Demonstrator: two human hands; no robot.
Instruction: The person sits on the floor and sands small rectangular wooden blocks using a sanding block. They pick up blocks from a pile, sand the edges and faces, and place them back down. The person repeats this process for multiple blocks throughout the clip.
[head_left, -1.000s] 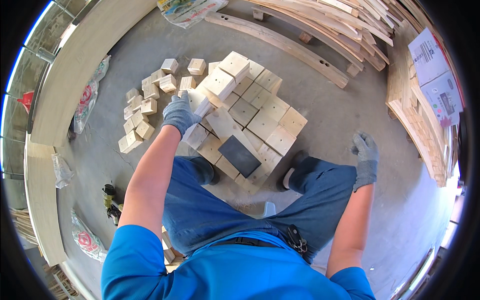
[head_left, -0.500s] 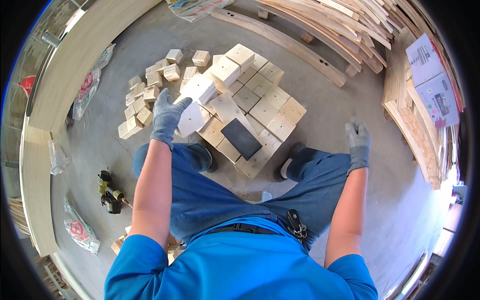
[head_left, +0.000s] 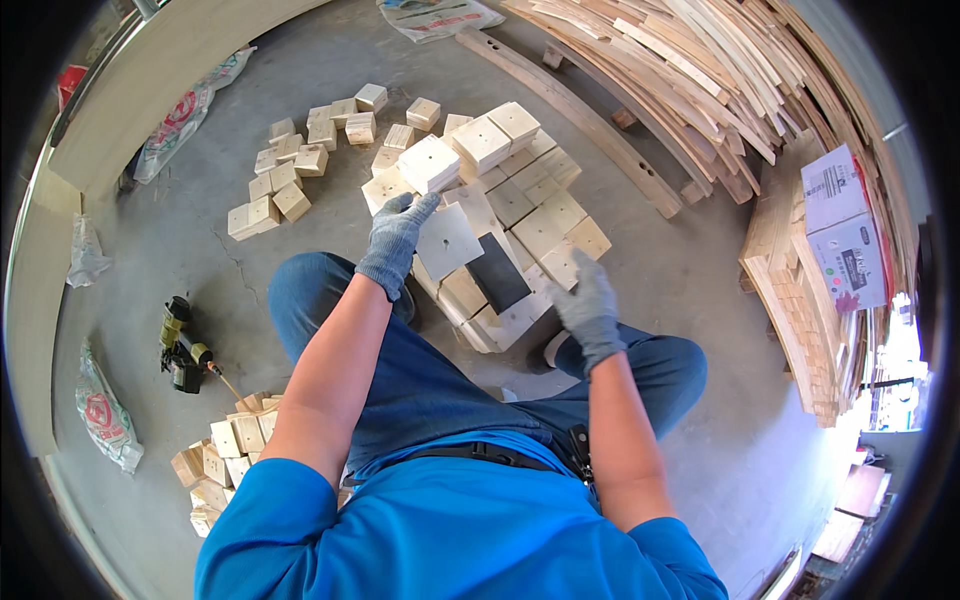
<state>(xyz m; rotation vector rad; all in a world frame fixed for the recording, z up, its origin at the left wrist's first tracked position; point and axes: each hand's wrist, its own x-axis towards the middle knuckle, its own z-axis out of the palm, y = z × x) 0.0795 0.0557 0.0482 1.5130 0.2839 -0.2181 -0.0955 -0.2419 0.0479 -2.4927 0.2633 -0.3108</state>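
My left hand (head_left: 394, 243), in a grey glove, grips a pale square wooden block (head_left: 447, 243) by its left side, over the near part of a large stack of wooden blocks (head_left: 540, 229). Just to the right of that block, a black rectangular piece (head_left: 498, 275) lies on the stack, beside a pale board. My right hand (head_left: 590, 310), gloved too, hovers near the stack's right front edge with its fingers apart and nothing in them. Three thicker blocks, such as this one (head_left: 429, 163), sit on top of the stack.
Several loose blocks (head_left: 283, 172) lie on the floor at far left; more blocks (head_left: 235, 447) are piled at lower left. A nail gun (head_left: 181, 345) with a hose stands near my left knee. Long wood strips (head_left: 660, 70) and a carton (head_left: 845, 228) are on the right.
My left hand has moved right with the square block, now closer to the black piece. My right hand has swung inward from the far right to the stack's edge. The view has shifted.
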